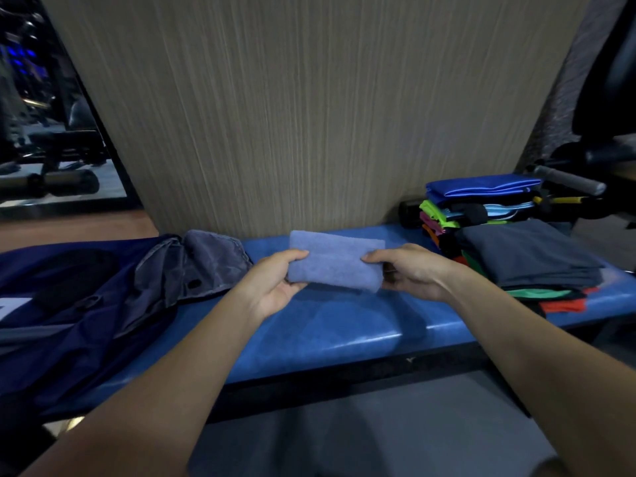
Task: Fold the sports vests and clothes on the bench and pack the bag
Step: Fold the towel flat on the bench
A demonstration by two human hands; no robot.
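Dark blue bag lies open at left on blue bench; folded clothes stack at right, wood-grain wall behind. Light blue towel, folded into small rectangle, held above bench centre. Left hand and right hand pinch its ends.

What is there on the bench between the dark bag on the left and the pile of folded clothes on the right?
In the head view, only bare blue bench lies between the bag and the pile of clothes. Above it, both hands hold a folded light-blue towel.
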